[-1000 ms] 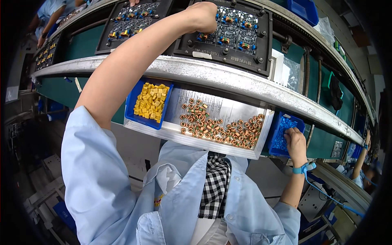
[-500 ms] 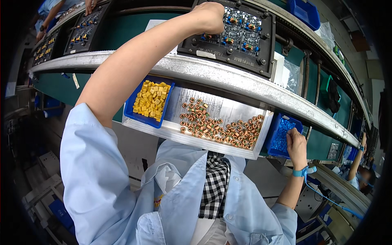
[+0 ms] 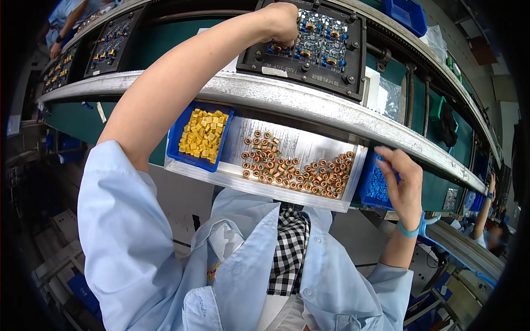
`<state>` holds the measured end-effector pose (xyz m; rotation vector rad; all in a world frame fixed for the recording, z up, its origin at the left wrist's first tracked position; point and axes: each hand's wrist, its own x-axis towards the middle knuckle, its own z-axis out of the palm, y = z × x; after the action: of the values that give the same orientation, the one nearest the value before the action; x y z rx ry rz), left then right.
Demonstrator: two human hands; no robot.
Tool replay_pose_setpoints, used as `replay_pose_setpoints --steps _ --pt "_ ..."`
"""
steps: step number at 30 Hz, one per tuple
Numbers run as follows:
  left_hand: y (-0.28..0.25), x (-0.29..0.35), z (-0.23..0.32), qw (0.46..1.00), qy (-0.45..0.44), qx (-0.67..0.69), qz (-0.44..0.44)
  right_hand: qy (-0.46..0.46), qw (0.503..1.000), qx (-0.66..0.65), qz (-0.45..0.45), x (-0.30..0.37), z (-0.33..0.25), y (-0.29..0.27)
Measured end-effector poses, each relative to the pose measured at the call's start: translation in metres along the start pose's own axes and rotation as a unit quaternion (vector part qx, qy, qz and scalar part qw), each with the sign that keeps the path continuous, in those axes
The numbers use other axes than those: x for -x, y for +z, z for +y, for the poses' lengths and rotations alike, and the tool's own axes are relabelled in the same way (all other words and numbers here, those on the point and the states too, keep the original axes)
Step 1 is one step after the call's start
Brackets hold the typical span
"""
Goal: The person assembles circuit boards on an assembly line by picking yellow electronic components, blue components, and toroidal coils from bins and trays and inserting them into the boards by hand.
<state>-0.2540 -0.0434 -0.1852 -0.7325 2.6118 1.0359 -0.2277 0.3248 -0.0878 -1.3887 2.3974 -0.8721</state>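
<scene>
My left hand reaches over the black fixture at the top, its fingers closed and bent down at the circuit boards; the fingertips and anything in them are hidden. These boards carry copper-wound ring coils and blue parts. On the right, my right hand is raised at the edge of a blue bin of small blue components. Its fingers curl toward the thumb, and whatever they hold is too small to make out. A light-blue strap circles that wrist.
A metal tray of ring coils lies below the silver rail. Left of it stands a blue bin of yellow block components. More fixtures sit further left. Other people's arms show at both sides.
My right hand has lifted out of the blue components and turned, with its fingers less tightly together. My left hand has shifted slightly on the boards. The fixture sits a little further left in view.
</scene>
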Motion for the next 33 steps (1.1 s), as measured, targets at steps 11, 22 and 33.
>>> replay_pose_setpoints --steps 11,22,33 --pt "-0.026 0.060 0.056 1.000 -0.013 0.004 -0.001 0.089 0.988 -0.127 -0.023 -0.129 -0.018 0.037" --pt "-0.028 0.055 0.021 0.982 0.149 -0.098 0.059 0.147 0.985 0.048 -0.076 -0.212 0.000 0.060" --pt "-0.024 0.067 -0.060 0.913 0.116 0.122 0.372 0.224 0.954 0.187 -0.076 -0.248 -0.011 0.076"
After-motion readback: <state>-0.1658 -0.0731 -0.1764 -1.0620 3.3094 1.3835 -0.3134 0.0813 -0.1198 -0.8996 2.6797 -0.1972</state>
